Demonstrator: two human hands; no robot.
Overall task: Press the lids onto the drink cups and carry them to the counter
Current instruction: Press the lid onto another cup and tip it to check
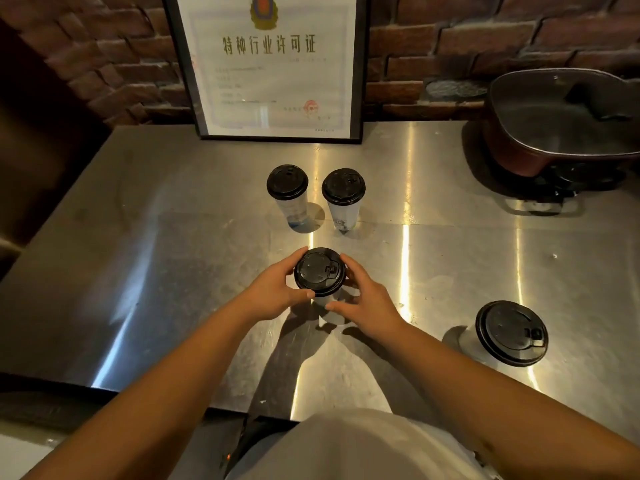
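The cup (327, 301) in hand stands upright on the steel table (173, 271), straight ahead of the person and between the two hands, so its long axis runs vertically and its black lid (319, 271) faces up toward the camera. The left hand (277, 292) wraps the lid's left rim, fingers curled over the far edge and thumb at the near edge; the right hand (367, 303) mirrors it on the right, fingers against the rim and thumb low on the cup wall. Both hands are equally near, clamped on the same cup from opposite sides, so the coming push would likely go straight down along the cup's axis. Whether the lid is fully seated cannot be told. Two more lidded cups (287, 195) (343, 199) stand side by side farther back, well apart from the hands, and a fourth (509, 336) sits off to the right, nearer the right hand.
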